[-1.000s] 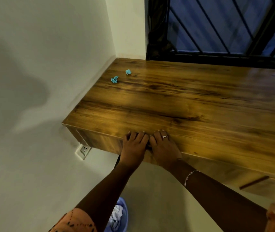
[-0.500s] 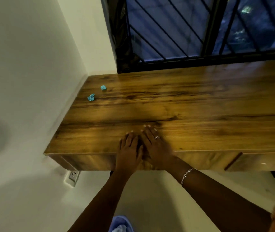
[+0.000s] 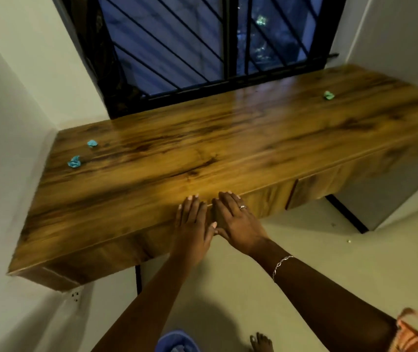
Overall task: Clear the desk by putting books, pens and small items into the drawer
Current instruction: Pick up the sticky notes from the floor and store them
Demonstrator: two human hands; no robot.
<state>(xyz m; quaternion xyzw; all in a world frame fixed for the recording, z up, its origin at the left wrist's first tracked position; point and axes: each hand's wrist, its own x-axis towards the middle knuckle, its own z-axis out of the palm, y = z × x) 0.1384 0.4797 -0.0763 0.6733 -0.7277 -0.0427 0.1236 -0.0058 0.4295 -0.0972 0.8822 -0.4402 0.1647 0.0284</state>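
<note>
Lying flat on the tabletop edge, left hand and right hand gripped nothing, maybe pressing the drawer closed.

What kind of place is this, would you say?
Most likely a room in a home, perhaps a study nook: a wooden desk with drawer fronts fills an alcove between pale walls, under a barred window, and a wall socket sits below its corner.
</note>
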